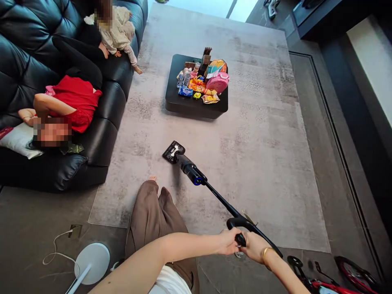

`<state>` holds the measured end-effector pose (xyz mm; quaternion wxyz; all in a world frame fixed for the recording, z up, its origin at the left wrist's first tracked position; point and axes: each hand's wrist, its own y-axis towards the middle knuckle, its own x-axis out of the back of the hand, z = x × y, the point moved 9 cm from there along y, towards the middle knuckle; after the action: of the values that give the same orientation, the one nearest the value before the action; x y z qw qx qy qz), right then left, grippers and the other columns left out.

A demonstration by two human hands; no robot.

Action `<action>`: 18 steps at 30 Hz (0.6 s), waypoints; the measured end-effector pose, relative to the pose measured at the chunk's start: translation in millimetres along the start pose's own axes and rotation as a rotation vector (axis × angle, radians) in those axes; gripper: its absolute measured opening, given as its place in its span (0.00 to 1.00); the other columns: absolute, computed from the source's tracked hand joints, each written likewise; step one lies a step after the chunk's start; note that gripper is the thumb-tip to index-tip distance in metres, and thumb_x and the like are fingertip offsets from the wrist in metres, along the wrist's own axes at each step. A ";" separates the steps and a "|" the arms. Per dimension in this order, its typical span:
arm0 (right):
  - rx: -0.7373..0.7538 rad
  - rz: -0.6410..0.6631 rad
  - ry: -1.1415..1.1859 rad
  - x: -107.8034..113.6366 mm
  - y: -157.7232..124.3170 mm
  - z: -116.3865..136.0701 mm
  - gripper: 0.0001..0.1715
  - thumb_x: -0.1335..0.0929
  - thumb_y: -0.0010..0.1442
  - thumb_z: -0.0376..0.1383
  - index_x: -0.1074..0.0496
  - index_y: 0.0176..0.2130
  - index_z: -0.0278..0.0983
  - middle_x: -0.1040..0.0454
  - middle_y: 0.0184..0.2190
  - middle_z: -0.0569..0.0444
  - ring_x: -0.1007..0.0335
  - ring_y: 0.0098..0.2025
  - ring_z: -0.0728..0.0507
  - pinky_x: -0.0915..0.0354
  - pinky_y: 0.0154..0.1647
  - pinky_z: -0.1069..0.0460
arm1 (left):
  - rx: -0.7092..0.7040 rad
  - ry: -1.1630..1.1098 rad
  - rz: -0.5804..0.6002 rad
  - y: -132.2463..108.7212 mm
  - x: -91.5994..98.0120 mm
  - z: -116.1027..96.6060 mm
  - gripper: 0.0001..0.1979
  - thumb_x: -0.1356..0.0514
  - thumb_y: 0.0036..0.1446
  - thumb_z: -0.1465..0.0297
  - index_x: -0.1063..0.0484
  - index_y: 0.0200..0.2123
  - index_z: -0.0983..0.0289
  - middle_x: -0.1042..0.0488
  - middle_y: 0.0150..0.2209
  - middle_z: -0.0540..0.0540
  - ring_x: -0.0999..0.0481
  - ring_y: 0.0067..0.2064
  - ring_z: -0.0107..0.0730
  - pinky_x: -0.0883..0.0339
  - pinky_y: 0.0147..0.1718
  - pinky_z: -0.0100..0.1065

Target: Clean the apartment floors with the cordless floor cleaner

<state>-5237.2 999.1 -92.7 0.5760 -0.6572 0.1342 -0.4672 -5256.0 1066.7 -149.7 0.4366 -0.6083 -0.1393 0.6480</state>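
Note:
A black upright vacuum cleaner [190, 169] slants across the rug, its flat floor head [173, 152] resting on the pile in front of my feet. Its thin pole runs down to a looped black handle [237, 221] near my waist. My right hand [255, 246], with a gold bracelet at the wrist, is closed round the handle grip. Reaching across from the left, my left hand [229, 241] has its fingers closed on the same grip, touching my right hand. Some of the fingers are hidden behind the grip.
A low black table [196, 108] carries bottles, snacks and a pink bag. Two people are on the black sofa [104, 96] at left. The pale rug [263, 163] covers the floor. A white round stand [92, 263] with a cable is lower left; a red bike [327, 283] is lower right.

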 end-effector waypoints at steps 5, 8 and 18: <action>0.121 -0.065 -0.013 7.0 23.8 27.7 0.09 0.33 0.47 0.29 0.24 0.29 0.39 0.20 0.31 0.46 0.22 0.36 0.38 0.36 0.37 0.50 | -0.195 0.069 -0.152 -10.9 15.4 -37.5 0.03 0.44 0.54 0.73 0.31 0.29 0.65 0.24 0.32 0.59 0.23 0.36 0.35 0.30 0.41 0.34; 0.163 -0.141 0.096 -9.7 42.5 75.1 0.06 0.32 0.47 0.32 0.25 0.29 0.37 0.20 0.31 0.47 0.24 0.36 0.40 0.37 0.37 0.51 | -0.307 0.143 -0.342 -42.9 64.1 -67.9 0.02 0.44 0.57 0.72 0.33 0.31 0.63 0.25 0.33 0.57 0.23 0.42 0.37 0.31 0.42 0.33; -0.008 -0.200 0.942 -52.3 126.4 272.1 0.15 0.36 0.53 0.36 0.43 0.19 0.41 0.39 0.11 0.58 0.38 0.16 0.49 0.40 0.20 0.55 | -0.436 0.505 -0.701 -160.4 194.4 -230.1 0.10 0.41 0.59 0.70 0.35 0.25 0.65 0.41 0.15 0.47 0.34 0.21 0.31 0.39 0.22 0.31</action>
<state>-5009.9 1170.4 -201.1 0.4022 -0.3857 0.3185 -0.7668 -4959.4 1222.0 -216.1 0.5111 -0.7404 -0.3581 0.2495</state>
